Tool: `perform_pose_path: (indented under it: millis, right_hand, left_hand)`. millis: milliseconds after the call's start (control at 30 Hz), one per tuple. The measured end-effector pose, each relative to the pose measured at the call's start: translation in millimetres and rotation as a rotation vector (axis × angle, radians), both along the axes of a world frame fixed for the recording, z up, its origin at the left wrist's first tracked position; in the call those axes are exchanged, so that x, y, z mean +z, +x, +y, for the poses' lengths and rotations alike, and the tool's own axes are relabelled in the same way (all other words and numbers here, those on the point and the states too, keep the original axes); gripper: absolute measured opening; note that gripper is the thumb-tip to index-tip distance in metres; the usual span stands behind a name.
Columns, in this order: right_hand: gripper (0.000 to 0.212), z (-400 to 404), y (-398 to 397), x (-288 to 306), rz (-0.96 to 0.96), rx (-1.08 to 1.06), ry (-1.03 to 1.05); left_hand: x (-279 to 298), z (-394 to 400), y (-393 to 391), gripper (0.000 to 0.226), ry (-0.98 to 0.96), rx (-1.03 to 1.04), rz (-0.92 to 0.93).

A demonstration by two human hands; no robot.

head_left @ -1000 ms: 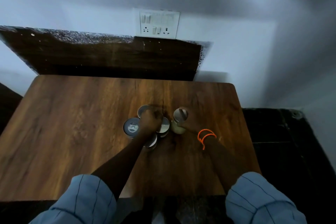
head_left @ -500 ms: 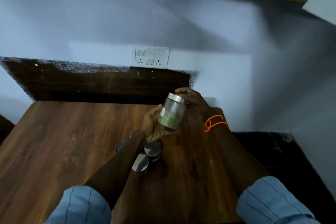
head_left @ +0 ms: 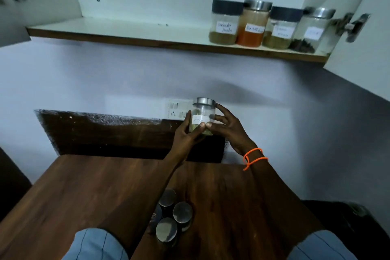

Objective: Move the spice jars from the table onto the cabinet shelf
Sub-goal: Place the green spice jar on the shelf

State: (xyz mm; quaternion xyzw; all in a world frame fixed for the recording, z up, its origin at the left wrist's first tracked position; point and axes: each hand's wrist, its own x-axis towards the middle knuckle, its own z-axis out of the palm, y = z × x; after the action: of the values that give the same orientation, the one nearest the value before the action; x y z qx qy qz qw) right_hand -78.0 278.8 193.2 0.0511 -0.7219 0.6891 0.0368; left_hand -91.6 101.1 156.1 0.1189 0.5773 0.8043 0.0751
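Observation:
A clear spice jar [head_left: 202, 115] with a steel lid, a white label and green spice at the bottom is held upright in the air, above the table's far edge and below the shelf. My left hand [head_left: 186, 135] grips its left side and bottom. My right hand [head_left: 229, 127] touches its right side with thumb and fingertips. Several steel-lidded jars [head_left: 174, 217] stand clustered on the wooden table [head_left: 84, 196], partly hidden by my left forearm. The white cabinet shelf [head_left: 130, 29] above holds several labelled jars [head_left: 253, 25] at its right end.
A switch and socket plate [head_left: 176, 108] sits on the wall behind the held jar. An open cabinet door [head_left: 367, 38] with a hinge hangs at the upper right. A dark wooden board [head_left: 105, 133] leans against the wall behind the table.
Both hands have lifted the jar higher, from just above the table up toward the shelf. The view has tilted up, so the shelf and its jars now show.

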Motion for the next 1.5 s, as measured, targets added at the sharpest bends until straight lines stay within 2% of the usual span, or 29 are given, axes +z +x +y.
perform_pose_path:
  millis: [167,367,533,867,1033,1200,1400,1500]
  right_hand:
    - [0.082,10,-1,45,0.094,0.045,-0.037]
    - [0.064,1,10,93,0.224,-0.023,-0.106]
    - [0.073,-9,19,135,0.362,-0.015,-0.085]
    - [0.073,-28,39,203,0.585,0.009,-0.112]
    - [0.075,-38,47,222,0.666,0.022,-0.099]
    - [0.076,-46,60,232,0.708,0.037,-0.099]
    - [0.075,-52,67,237,0.706,0.033,-0.105]
    - [0.072,-54,60,234,0.684,0.04,-0.113]
  left_hand:
    - [42,-11,-10,0.06,0.065,-0.073,0.015]
    - [94,-25,-10,0.063,0.084,-0.001,0.153]
    - [135,-32,-6,0.066,0.113,-0.005,0.282]
    - [209,-54,13,0.07,0.143,0.055,0.471]
    - [229,-63,20,0.075,0.171,0.053,0.53]
    - [238,-68,28,0.07,0.188,0.059,0.577]
    - [243,-72,33,0.073,0.162,0.082,0.608]
    - [242,-80,24,0.075,0.098,0.031,0.601]
